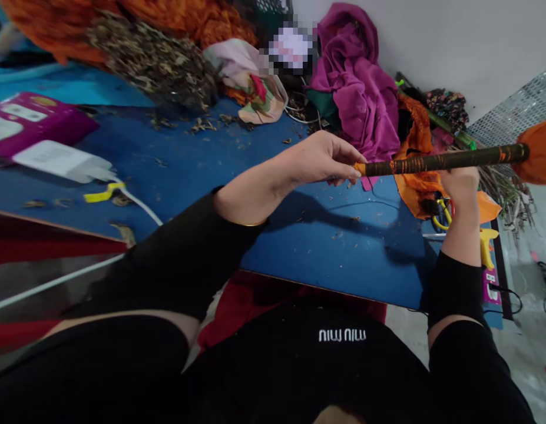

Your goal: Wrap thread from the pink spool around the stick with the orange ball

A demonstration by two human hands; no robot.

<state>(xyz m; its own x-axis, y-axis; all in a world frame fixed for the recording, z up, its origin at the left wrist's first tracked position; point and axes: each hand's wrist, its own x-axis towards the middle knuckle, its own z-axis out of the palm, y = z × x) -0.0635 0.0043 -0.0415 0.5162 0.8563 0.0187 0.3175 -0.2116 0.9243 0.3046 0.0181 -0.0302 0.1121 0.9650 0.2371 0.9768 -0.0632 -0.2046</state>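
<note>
Black shirt (308,371) nearest, left grip (321,158) pinches the wrapped stick (449,160) by its end, right grip (462,185) unclear.

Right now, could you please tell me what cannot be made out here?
In the head view:
Right hand: fingers mostly hidden behind the hand and wrapped rod.
Orange bundle: far end cut off by the right edge.
Purple box: cut off by the left edge.
Bright screen: content lost to pixelation.

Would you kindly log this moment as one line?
left hand: pinching left end of dark stick | right hand: behind stick, grip unclear | orange bundle: at stick's right end
</note>
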